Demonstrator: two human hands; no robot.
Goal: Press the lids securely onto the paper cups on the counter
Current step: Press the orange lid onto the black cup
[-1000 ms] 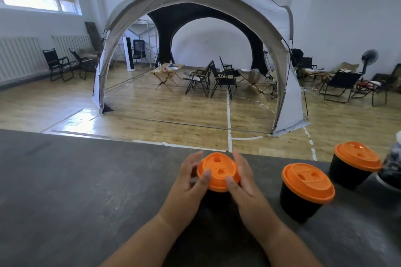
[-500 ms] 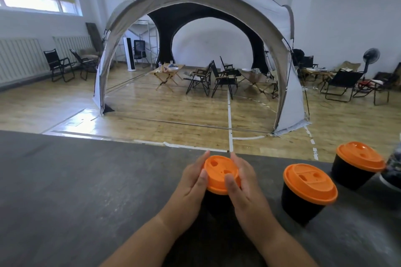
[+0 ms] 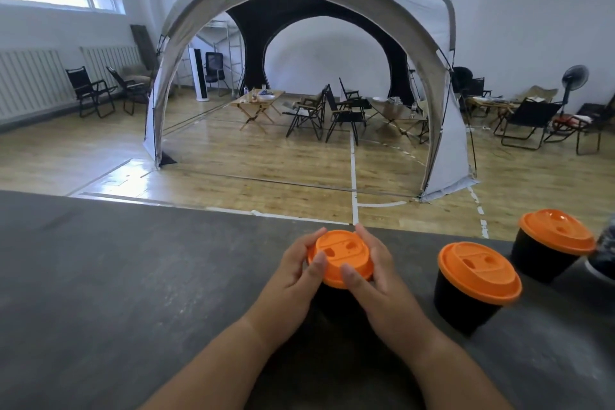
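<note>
Both forearms reach in from below and meet at a black paper cup point(image 3: 332, 301) on the tabletop point(image 3: 133, 276). The left hand point(image 3: 293, 271) and right hand point(image 3: 376, 276) clasp its orange lid point(image 3: 339, 253) from either side. Their fingers point(image 3: 364, 236) curl round the rim, and both thumbs lie on its near edge. The lid sits between the fingers, on top of the cup. To the right of the right hand's fingers, apart from them, stand a nearer lidded cup point(image 3: 466, 306) and a farther lidded cup point(image 3: 539, 263).

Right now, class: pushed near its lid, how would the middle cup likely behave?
The middle cup narrows toward its base under a wider lid, so it would probably tip. Being paper, it is likely light; contents unseen. Its wall may dent if squeezed.
</note>
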